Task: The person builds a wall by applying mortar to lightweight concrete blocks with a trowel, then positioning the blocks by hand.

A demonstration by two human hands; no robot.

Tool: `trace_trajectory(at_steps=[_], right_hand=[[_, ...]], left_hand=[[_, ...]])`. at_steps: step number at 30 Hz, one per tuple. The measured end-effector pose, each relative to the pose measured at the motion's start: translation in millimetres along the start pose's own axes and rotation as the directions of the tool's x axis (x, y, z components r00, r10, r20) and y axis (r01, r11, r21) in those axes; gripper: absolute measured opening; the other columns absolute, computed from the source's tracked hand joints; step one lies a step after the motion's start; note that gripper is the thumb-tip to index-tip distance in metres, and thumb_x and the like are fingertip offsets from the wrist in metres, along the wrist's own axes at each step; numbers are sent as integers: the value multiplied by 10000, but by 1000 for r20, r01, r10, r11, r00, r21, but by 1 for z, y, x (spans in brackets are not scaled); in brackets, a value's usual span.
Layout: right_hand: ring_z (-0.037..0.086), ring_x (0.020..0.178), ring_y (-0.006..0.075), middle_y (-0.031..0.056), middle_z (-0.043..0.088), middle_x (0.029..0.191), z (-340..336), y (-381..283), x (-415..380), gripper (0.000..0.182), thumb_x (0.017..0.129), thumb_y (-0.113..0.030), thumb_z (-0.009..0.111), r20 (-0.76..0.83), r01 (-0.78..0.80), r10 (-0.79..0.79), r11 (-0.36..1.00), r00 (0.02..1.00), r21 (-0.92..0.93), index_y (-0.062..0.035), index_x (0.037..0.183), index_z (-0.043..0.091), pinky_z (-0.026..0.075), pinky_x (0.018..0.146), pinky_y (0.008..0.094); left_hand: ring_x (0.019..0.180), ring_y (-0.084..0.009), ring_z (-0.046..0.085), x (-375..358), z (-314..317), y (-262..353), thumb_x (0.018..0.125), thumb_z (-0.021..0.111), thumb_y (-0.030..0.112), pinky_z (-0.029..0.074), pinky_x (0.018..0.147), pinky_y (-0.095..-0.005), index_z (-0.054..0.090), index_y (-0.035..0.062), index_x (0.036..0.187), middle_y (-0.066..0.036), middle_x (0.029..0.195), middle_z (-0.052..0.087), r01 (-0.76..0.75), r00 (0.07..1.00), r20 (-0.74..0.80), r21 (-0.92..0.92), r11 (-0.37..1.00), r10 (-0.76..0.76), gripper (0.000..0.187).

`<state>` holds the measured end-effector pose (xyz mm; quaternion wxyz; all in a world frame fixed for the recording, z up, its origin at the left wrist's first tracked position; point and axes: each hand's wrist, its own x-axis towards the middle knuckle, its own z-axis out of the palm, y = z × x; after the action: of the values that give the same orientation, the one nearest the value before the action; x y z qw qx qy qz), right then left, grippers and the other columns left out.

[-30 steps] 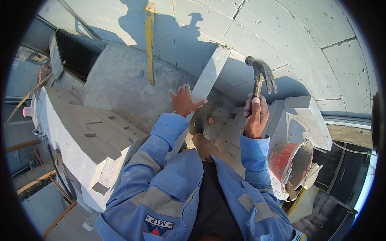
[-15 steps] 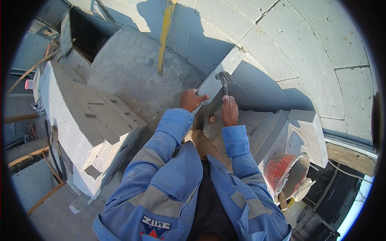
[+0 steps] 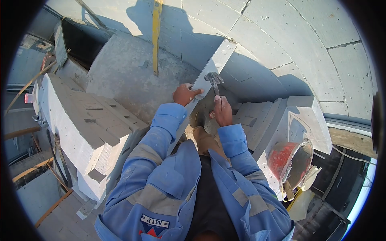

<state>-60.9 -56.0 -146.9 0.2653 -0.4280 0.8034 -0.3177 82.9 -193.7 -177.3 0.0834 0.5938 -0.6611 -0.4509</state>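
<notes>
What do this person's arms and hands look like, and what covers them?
The left hand and right hand are bare, without gloves. Long, loose light-blue sleeves reach the wrists, ending in wide cuffs. A grey band crosses each sleeve.

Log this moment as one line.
left hand: on narrow grey block wall | right hand: holding dark metal claw hammer, head over wall top | right side: red crusted bucket

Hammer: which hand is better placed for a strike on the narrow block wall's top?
Right, I'd say: the right hand grips the hammer, its head at the narrow wall. The left hand is on the wall's edge, no tool visible.
</notes>
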Motion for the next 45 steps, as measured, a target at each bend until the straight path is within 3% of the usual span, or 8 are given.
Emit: trace_trajectory(at_steps=[11,14,26,32,34,39,43,45], right_hand=[[624,687,436,231,627,753,-23,-32,-11,330,1040,-326,472,-256,347,-287,908,923,235,-11,1055,568,473,618,486],[621,767,505,287,644,790,-4,-11,7,363,1038,-367,456,82,-27,32,998,996,-60,-21,994,558,467,667,556],[600,657,423,234,603,714,-5,11,-19,416,1045,-390,464,-60,18,-9,987,998,160,-9,903,552,461,644,477],[534,614,218,139,553,677,-32,15,31,380,1048,-349,491,-135,34,-17,992,991,121,3,933,579,443,601,382],[506,606,185,107,538,666,-51,-7,49,386,1049,-362,492,-172,47,-22,989,985,138,-3,935,577,429,586,361],[357,570,20,-62,435,669,-85,-32,90,427,1035,-473,494,-281,166,-69,926,957,340,-69,913,557,287,492,213],[354,553,24,-58,421,648,-81,-43,123,428,1039,-469,486,-353,191,-23,872,935,451,-68,906,553,281,485,224],[497,529,160,66,506,625,-61,-10,144,411,1057,-392,473,-341,177,-88,955,936,239,-7,935,546,396,502,333]], left_hand=[[865,-282,723,5,-2,-5,680,786,618,513,838,-408,772,69,1010,-140,895,754,-2,999,48,-1,1000,2,641],[883,-282,718,1,-7,2,671,785,626,495,868,-423,783,90,1004,-132,910,757,30,997,76,3,1000,-30,630],[777,-288,714,-1,-2,-2,676,802,599,518,787,-428,779,63,931,-103,763,732,55,998,48,-133,990,-49,594],[1058,-282,672,27,26,22,772,716,614,446,996,-482,578,55,1361,-172,1166,696,-130,968,-170,284,950,183,823],[1374,-318,441,44,49,38,852,619,615,270,1140,-566,328,49,1529,-192,1509,436,-266,861,-252,517,814,441,929],[1520,-344,122,63,60,69,901,538,619,69,1178,-655,205,-3,1555,-178,1638,163,-382,838,-130,555,739,530,962],[1527,-353,85,65,55,73,898,529,631,16,1158,-699,200,-38,1544,-195,1640,137,-426,842,-43,559,711,538,986],[1528,-352,85,66,53,76,898,525,632,17,1156,-702,199,-36,1545,-194,1641,134,-423,850,-23,564,709,526,986]])
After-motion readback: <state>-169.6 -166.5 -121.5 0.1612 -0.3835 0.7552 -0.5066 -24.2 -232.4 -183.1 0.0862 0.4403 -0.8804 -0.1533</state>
